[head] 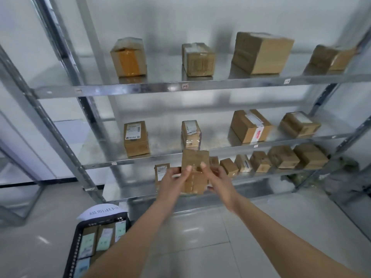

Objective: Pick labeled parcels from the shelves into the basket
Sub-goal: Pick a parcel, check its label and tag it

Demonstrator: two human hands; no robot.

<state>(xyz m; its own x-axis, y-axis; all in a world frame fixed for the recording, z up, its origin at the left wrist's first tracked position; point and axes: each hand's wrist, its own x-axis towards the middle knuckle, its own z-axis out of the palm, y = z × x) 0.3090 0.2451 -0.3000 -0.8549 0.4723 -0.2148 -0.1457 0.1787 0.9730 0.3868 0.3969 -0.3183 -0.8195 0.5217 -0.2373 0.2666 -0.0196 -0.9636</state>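
A small brown cardboard parcel (195, 171) is held up in front of the lowest shelf level, between both hands. My left hand (175, 178) grips its left side with the thumb on the near face. My right hand (215, 176) grips its right side, thumb also on the near face. No label shows on the side facing me. The black mesh basket (74, 245) stands on the floor at the lower left and holds several labeled parcels. A labeled parcel (161, 171) stands on the lowest shelf just left of my hands.
The metal rack (180, 88) carries cardboard boxes on three levels, among them a row of small boxes (281, 157) at the lower right. A white bag (100, 212) lies at the basket's far end. Pale tiled floor (200, 233) lies under my arms.
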